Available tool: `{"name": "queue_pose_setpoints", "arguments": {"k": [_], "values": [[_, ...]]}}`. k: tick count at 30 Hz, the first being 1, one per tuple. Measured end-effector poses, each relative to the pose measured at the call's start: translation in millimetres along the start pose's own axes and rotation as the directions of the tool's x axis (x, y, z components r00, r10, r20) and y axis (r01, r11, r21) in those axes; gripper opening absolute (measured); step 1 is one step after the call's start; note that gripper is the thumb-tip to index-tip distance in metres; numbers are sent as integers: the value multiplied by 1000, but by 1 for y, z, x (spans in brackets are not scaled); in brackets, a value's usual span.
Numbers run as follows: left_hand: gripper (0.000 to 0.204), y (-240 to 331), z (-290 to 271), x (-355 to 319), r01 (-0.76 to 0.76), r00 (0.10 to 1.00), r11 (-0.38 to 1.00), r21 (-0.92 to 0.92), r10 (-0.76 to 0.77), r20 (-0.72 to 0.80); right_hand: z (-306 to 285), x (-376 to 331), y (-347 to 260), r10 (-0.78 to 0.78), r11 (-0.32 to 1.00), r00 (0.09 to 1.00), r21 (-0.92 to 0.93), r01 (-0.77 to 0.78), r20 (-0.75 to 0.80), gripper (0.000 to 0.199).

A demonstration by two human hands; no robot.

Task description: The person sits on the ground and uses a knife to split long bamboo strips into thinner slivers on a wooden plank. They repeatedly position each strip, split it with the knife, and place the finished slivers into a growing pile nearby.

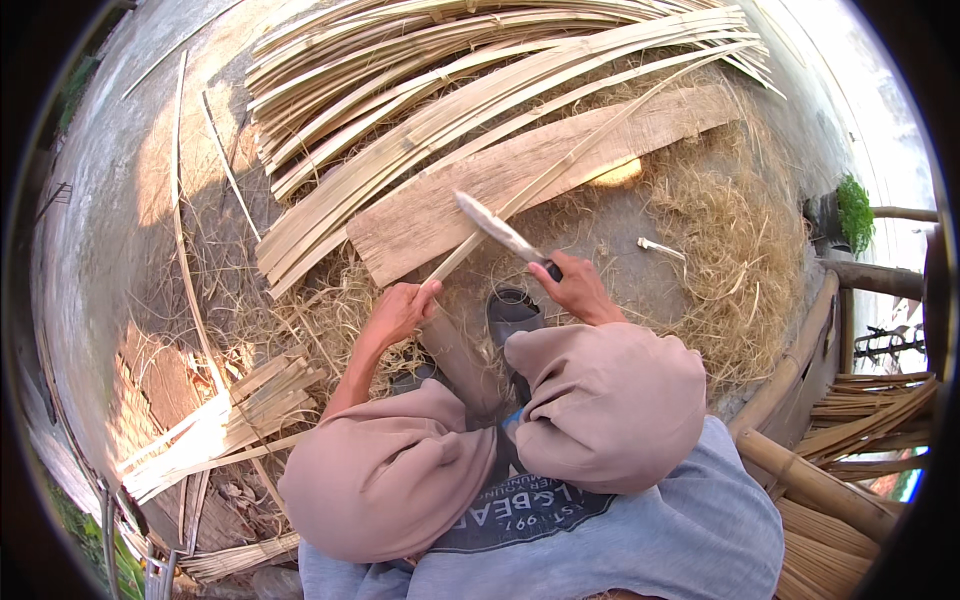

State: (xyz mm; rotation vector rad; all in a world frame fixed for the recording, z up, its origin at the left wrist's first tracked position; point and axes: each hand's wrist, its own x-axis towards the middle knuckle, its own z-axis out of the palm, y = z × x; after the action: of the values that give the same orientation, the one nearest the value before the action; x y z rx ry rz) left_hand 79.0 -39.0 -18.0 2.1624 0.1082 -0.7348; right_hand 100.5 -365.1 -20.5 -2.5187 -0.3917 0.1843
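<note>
My left hand (400, 312) grips the near end of a long thin bamboo strip (560, 165) that runs away to the upper right over a wooden plank (440, 215). My right hand (578, 290) is closed on the dark handle of a large knife (495, 228). The blade points up and left and rests against the strip just beyond my left hand. My bent knees in tan trousers fill the lower middle of the view.
A big heap of split bamboo slats (400, 100) lies beyond the plank. Dry shavings (740, 260) cover the ground to the right. More slats (225, 420) lie at my left, bamboo poles (810, 480) at right, and a dark sandal (512, 315) below my hands.
</note>
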Motion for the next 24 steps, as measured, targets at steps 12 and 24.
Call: {"name": "queue_pose_setpoints", "arguments": {"k": [12,24], "values": [[70,-28,-25,-10,34,997,984,-175,-22,70,-22,40,31,214,975,976,69,-211,-47,57],[62,-44,-47,-42,134,990,951,-280,-118,73,-35,39,66,411,887,907,270,-375,-89,64]]}}
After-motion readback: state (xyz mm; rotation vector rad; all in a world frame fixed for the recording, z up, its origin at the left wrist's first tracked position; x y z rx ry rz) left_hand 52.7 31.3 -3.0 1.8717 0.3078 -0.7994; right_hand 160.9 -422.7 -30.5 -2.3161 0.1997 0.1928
